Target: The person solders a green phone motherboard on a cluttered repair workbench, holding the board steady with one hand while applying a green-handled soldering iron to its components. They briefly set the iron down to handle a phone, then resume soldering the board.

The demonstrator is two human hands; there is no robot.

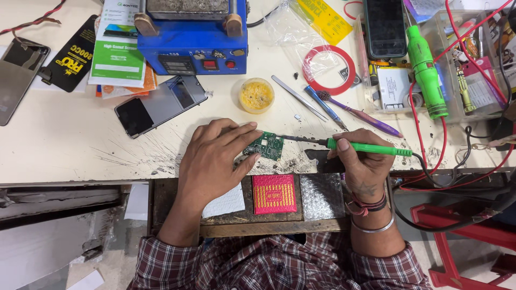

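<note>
My left hand (215, 156) presses down on a small green circuit board (267, 145) at the front edge of the worn white bench, fingers pinching its left side. My right hand (363, 164) grips a green-handled soldering iron (371, 147); its dark tip reaches left and touches the board's right edge. A black cable runs from the iron's handle off to the right. Both forearms come from plaid sleeves at the bottom.
A blue heating machine (192, 40) stands at the back. Near it lie a phone (160, 105), a small yellow paste tub (256, 95), tweezers (299, 98), a brush, a red tape ring (329, 70) and a green rotary tool (426, 70). A pink pad (274, 194) sits in the drawer below.
</note>
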